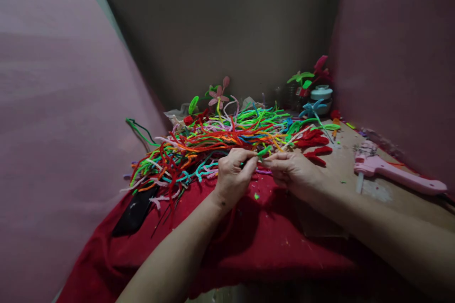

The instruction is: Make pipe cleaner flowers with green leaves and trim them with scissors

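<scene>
Both hands meet just in front of a large heap of coloured pipe cleaners (216,139). Between their fingertips is a small bright green pipe cleaner piece (264,151). My left hand (236,170) pinches its left side, with the fingers curled. My right hand (293,170) holds it from the right between thumb and fingers. The lower end of the piece is hidden by the fingertips. Red fuzzy leaf-like shapes (318,154) lie just beyond my right hand.
A pink glue gun (398,175) lies at the right. On the red cloth (227,255), a black phone-like object (135,213) rests at the left. Behind stand a pink flower (218,97), a blue flower (313,108) and a jar with a light lid (321,94).
</scene>
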`<state>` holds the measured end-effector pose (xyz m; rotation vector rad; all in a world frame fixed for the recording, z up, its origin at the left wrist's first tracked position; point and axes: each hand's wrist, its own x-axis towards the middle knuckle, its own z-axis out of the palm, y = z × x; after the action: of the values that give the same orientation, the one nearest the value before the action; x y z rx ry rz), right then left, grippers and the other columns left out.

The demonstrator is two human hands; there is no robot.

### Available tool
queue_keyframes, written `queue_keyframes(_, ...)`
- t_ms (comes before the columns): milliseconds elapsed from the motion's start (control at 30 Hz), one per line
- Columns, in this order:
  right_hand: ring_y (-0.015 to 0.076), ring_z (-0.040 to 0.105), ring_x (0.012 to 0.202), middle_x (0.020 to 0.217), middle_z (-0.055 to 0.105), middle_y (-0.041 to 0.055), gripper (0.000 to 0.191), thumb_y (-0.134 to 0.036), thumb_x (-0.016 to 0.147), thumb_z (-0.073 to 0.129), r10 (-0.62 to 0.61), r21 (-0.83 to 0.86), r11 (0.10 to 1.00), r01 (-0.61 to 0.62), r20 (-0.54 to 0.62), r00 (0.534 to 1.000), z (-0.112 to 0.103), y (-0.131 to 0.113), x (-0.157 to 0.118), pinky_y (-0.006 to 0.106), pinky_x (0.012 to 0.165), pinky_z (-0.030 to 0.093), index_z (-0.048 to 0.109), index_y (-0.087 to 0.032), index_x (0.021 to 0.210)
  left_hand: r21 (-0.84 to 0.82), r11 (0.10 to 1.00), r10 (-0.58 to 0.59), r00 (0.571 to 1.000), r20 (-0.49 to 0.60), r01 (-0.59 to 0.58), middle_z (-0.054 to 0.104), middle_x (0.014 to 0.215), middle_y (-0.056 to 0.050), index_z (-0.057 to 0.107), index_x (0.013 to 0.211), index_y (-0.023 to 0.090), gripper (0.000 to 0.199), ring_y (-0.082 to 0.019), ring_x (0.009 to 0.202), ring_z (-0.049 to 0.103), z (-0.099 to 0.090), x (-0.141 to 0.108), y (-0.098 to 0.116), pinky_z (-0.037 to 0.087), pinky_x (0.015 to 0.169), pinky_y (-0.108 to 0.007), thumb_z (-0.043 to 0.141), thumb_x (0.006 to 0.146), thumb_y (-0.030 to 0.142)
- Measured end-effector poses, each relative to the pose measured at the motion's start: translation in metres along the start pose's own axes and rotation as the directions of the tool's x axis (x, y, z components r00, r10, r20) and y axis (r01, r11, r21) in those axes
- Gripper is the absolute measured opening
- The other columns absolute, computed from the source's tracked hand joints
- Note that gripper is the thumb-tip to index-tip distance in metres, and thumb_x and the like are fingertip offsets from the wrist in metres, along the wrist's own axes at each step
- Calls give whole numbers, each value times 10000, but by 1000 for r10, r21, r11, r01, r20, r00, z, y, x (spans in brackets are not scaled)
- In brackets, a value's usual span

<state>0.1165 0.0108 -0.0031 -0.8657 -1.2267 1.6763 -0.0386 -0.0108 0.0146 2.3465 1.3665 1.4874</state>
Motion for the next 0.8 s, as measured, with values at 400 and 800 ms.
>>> queue_keyframes(400,178,534,646,640,618,63,182,-220,762,516,-583,-835,362,413,143,800,-10,-11,-12,303,629,364,632,-169,631,256,843,354,847,397,-473,576,602,-16,540,652,163,237,-114,603,512,6,-2,-7,396,800,-329,385,827,126)
queue_keyframes(800,39,195,384,407,307,-101,248,-262,565,717,52,-18,999,-51,60,997,-6,-5,-1,223,403,143,491,-164,526,189,905,355,921,160,-381,628,670,-7,576,776,177,123,-106,641,553,-6,5,-8,386,867,-346,462,820,166)
